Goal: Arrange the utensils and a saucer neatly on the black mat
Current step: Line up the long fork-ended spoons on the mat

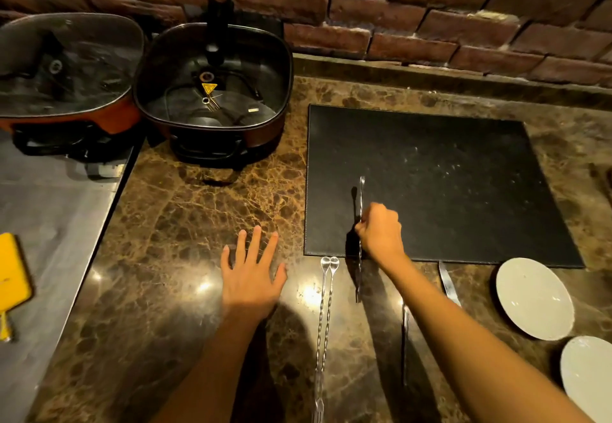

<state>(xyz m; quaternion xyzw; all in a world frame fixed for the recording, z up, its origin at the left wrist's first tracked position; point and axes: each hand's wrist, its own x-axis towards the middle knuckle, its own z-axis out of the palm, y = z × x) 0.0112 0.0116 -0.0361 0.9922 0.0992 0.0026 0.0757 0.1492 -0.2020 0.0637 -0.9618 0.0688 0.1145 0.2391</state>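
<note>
The black mat [440,174] lies on the brown marble counter against the brick wall. My right hand [381,232] grips a long twisted metal spoon [361,197] over the mat's front left corner, its bowl pointing away from me. My left hand [251,273] rests flat on the counter with fingers spread, holding nothing. Two long twisted spoons [324,316] lie side by side in front of the mat. Another thin utensil [404,340] lies partly under my right forearm, and a knife [447,282] sits near the mat's front edge. A white saucer [535,298] lies to the right.
A second white saucer [587,376] sits at the bottom right edge. Two electric pots [215,91] with glass lids stand at the back left. A steel surface [49,210] with a yellow board [11,277] adjoins the counter on the left.
</note>
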